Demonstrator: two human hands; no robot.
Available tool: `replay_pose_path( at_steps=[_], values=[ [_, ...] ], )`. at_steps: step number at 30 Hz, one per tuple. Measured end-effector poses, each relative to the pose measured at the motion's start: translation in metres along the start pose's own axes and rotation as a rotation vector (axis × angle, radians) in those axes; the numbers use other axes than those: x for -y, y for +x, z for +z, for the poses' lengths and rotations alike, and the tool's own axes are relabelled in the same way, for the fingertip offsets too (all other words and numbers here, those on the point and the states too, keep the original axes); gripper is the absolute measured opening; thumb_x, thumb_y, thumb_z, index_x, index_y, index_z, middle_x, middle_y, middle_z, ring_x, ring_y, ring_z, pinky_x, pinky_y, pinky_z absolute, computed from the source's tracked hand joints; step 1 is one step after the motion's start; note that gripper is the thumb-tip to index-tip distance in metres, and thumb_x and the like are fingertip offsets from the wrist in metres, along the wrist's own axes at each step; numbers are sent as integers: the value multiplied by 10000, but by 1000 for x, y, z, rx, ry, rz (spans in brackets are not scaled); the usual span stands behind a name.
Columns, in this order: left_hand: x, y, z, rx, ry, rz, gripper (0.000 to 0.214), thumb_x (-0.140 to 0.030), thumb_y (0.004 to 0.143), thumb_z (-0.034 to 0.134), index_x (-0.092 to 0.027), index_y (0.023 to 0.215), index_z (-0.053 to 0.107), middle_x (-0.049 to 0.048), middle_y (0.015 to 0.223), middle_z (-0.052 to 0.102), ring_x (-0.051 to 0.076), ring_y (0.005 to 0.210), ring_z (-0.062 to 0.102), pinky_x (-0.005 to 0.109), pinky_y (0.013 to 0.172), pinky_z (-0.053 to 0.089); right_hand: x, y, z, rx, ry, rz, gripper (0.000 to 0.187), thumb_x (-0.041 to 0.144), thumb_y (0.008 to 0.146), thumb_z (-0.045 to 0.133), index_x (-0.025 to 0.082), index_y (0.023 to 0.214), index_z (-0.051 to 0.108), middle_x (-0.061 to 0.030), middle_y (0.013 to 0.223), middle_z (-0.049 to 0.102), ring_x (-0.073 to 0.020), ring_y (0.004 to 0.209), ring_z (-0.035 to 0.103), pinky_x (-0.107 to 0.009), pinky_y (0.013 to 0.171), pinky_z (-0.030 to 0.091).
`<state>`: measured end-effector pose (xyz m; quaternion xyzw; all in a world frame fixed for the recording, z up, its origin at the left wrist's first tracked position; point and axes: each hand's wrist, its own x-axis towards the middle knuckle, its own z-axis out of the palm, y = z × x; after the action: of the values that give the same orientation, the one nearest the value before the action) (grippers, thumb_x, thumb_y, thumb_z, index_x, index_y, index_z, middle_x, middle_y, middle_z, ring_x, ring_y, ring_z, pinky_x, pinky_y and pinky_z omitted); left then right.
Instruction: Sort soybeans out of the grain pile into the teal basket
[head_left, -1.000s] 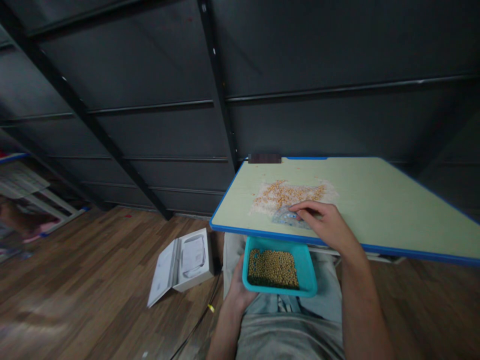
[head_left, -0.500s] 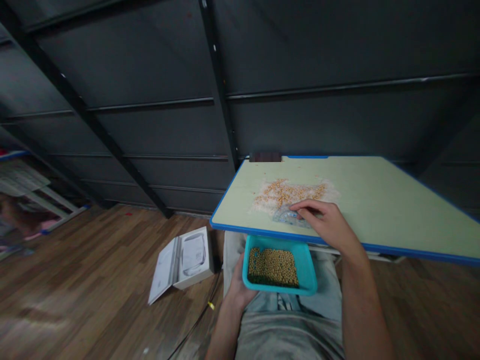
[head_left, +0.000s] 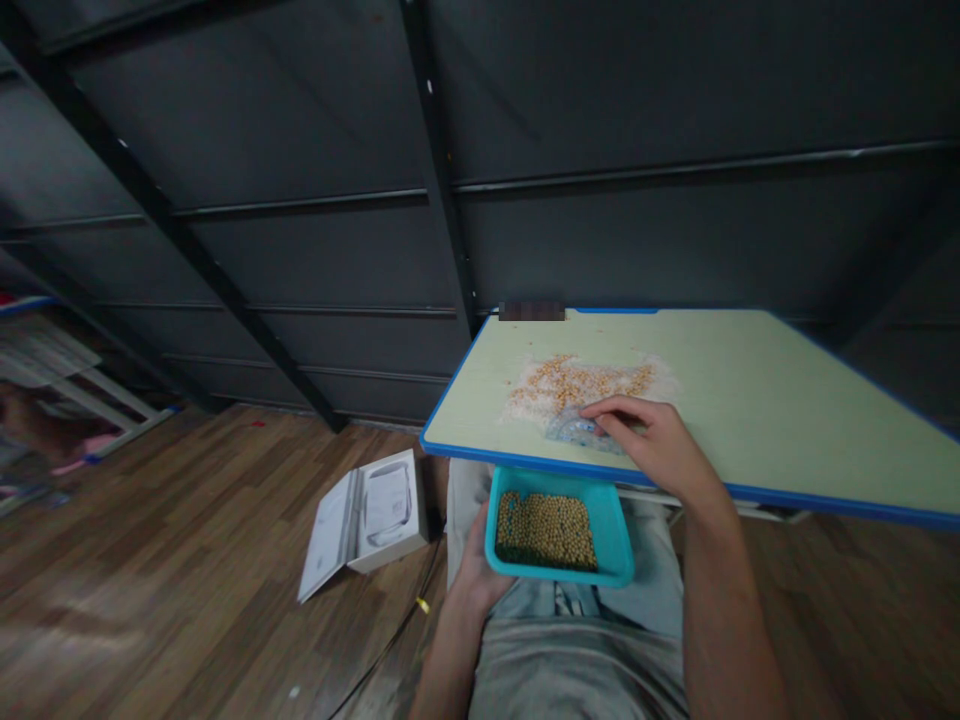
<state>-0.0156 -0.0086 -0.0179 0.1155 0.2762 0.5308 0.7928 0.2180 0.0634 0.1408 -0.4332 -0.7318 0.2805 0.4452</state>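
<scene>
My right hand (head_left: 651, 440) rests on a pale green desk with a blue rim (head_left: 787, 400), fingers pressed on a clear plastic protractor (head_left: 574, 431) near the front edge. Just beyond it lies a spread of yellow beans and white grains (head_left: 581, 382). Below the desk edge, my left hand (head_left: 474, 570) grips the side of a teal tray (head_left: 559, 527) filled with yellow beans, held over my lap.
An open white box (head_left: 367, 523) lies on the wooden floor to the left, with a cable (head_left: 397, 630) running past it. Dark metal shelving (head_left: 442, 200) stands behind the desk. Cluttered racks (head_left: 45, 400) sit at the far left.
Nothing but a slight shift of the view; both hands stay where they were.
</scene>
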Motion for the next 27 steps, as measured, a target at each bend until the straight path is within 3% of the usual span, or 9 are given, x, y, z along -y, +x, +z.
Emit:
replay_pose_path(
  at_steps=[17,27],
  values=[
    [0,0,-5,-66,-28,-14,365,-473,772,773,-213,1028,758,92,1022,826,365,1213,679,457,1076,509,1,0,0,-12,-19,6,230,223,910,580,248,955,804,-38,947,809,-211,842,719,-378,799,562],
    [0,0,0,-10,-18,-31,357,-458,869,686,-174,1071,765,96,1064,820,357,1213,673,457,1090,499,2,0,0,-4,-6,14,225,230,904,584,253,952,802,-32,930,808,-204,810,720,-363,758,566]
  ],
)
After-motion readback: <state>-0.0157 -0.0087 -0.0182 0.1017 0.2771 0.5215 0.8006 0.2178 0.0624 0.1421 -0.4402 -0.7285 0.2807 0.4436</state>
